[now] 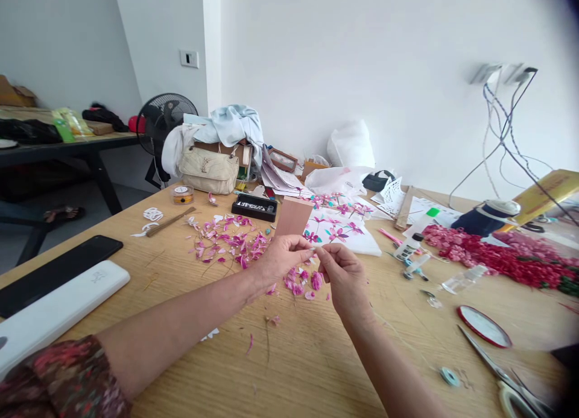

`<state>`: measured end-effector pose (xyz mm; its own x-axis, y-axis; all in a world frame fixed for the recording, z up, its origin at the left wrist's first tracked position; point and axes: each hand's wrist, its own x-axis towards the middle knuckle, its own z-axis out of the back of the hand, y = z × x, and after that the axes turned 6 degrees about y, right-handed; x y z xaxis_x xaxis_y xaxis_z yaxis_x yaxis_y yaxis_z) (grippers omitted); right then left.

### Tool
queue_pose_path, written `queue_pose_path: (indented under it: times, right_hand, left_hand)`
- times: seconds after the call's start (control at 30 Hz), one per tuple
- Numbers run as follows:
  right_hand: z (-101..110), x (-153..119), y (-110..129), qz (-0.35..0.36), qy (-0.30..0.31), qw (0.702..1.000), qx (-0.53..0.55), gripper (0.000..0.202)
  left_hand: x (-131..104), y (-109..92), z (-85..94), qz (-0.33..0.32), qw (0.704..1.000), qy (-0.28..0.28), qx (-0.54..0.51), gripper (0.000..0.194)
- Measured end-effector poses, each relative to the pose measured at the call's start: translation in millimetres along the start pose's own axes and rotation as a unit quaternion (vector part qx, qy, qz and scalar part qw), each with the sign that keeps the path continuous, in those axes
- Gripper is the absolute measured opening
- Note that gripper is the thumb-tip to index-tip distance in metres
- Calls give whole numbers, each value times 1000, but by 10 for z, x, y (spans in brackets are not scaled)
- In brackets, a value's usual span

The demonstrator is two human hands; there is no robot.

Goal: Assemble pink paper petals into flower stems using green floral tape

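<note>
Left hand (pixel 286 256) and right hand (pixel 344 276): fingertips nearly meeting, pinching tiny pale piece (pixel 313 248), details unclear. Piece above table (pixel 199 370), near pink petals (pixel 296 283). Best: light pinch, steady wrists, thread (pixel 407 344) unsnagged.

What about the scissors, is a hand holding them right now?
No, the scissors lie on the table, well to the right of both the left hand and the right hand.
</note>
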<state>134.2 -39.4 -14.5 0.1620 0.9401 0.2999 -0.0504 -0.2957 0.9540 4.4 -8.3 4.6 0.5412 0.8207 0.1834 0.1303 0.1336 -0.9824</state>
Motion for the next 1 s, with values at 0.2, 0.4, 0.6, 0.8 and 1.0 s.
queue_pose_path:
  times: [0.2,0.4,0.6,0.8,1.0]
  right_hand:
    - [1,-2,-4,1,-6,1000,1,20]
    - [-11,-22,-14,-8,1,1000,5,21]
    - [-16,-25,-2,-10,4,1000,5,20]
    - [-21,-23,5,-28,12,999,35,21]
    - [-77,-26,43,-73,22,992,98,22]
  left_hand:
    - [-17,-5,-8,-5,1000,9,-3,17]
    - [-10,25,-8,-9,1000,-8,-15,21]
    - [1,-10,32,-2,1000,1,-5,20]
    - [20,-24,75,-2,998,5,61,19]
    - [44,-17,128,-34,991,-10,132,20]
